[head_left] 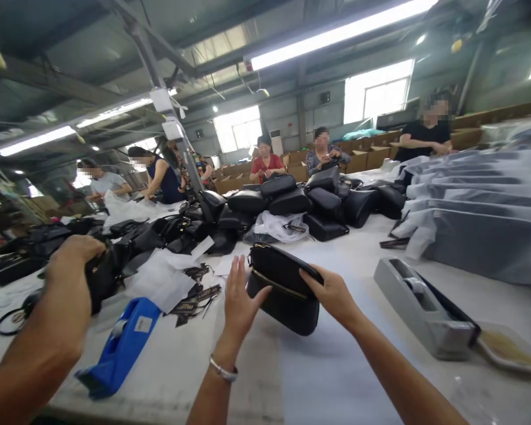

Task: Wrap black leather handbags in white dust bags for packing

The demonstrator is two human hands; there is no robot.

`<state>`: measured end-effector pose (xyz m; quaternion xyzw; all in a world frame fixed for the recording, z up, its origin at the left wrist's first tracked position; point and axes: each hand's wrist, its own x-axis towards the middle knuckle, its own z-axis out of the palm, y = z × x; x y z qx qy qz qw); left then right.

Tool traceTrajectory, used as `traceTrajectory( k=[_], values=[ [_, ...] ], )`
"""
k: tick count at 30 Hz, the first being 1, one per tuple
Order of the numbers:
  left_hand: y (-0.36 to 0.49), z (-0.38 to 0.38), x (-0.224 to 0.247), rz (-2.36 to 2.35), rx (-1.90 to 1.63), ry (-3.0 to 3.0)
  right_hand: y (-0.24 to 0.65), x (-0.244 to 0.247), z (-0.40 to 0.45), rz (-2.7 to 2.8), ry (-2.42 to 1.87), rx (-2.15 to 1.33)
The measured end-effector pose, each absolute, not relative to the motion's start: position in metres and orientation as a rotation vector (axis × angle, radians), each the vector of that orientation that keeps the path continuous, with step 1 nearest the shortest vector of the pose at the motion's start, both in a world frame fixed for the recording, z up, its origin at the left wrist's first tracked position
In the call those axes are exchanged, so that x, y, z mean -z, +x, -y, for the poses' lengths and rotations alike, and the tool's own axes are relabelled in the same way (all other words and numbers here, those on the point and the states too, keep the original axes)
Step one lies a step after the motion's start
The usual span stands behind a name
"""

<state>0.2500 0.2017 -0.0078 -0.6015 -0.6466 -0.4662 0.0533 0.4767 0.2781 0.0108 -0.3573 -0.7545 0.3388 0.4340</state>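
A small black handbag (283, 310) with a gold zipper across its front is held tilted above the white table, in the middle of the view. My right hand (334, 292) grips its right side, thumb on the front and the other fingers hidden behind. At the bag's left edge is my left hand (241, 304), a silver bracelet on its wrist. Its fingers are stretched upward and apart, and the thumb lies against the bag's front near the zipper. Black hang tags (199, 301) with cords lie left of my left hand.
A co-worker's arm (66, 295) reaches in from the left to another black bag (101, 274). Tape dispensers, blue (121, 348) and grey (425, 307), flank my hands. Black bags (287, 202) pile up behind; wrapped bags (482, 236) stand at right. Several people work across the table.
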Motion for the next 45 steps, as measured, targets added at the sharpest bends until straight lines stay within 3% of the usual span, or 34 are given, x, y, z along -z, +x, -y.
traceTrajectory(
  k=[5,8,11,26,31,36,45],
  values=[
    [0.235,-0.178,-0.014,2.155,1.399,-2.486,0.533,-0.033,-0.268,2.071,-0.881,-0.877],
    [0.248,-0.167,-0.008,2.137,1.19,-2.666,0.556,-0.027,-0.27,2.129,-0.88,-0.92],
    [0.257,-0.164,0.004,2.154,1.02,-2.609,0.571,-0.017,-0.272,2.157,-0.895,-0.928],
    [0.241,-0.193,0.009,2.008,0.89,-2.22,0.572,-0.004,-0.291,2.013,-0.851,-0.857],
    [0.231,-0.196,0.002,1.581,0.488,-2.232,0.578,0.002,-0.304,2.068,-0.523,-0.688],
    [0.243,-0.191,0.021,1.461,0.198,-2.351,0.602,0.034,-0.31,2.234,-0.538,-0.508],
    [0.254,-0.158,0.065,1.831,-0.154,-2.529,0.63,0.114,-0.262,2.384,-0.683,-0.475]
  ],
)
